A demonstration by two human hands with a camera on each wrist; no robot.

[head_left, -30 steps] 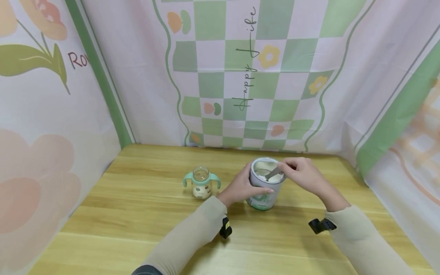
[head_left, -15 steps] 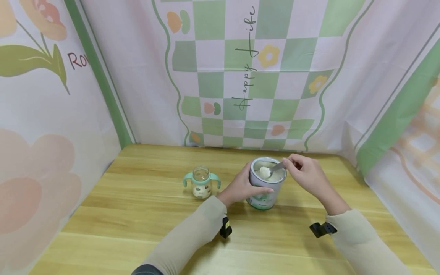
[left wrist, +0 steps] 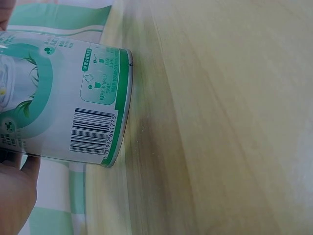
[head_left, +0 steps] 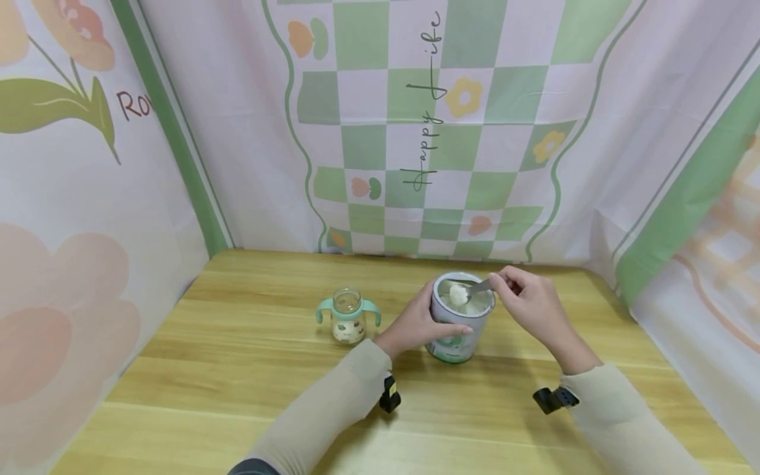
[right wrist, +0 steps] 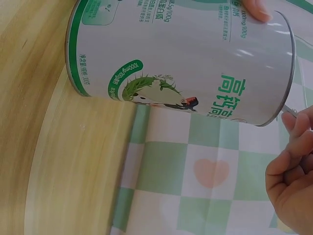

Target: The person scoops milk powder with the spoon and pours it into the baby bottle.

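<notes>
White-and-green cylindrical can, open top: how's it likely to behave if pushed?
The white-and-green cylindrical can is probably stiff: its wall looks smooth and undented. It would likely roll if toppled, being round. It may be slightly slippery; the right wrist view shows glossy highlights.

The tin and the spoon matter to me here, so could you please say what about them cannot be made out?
Head view: the handle end of the spoon, hidden by the right hand.
Head view: the print on the tin, too small to read.
Left wrist view: the tin's mouth, cut off by the left edge.
Right wrist view: the spoon's bowl, hidden by the tin's wall.
</notes>
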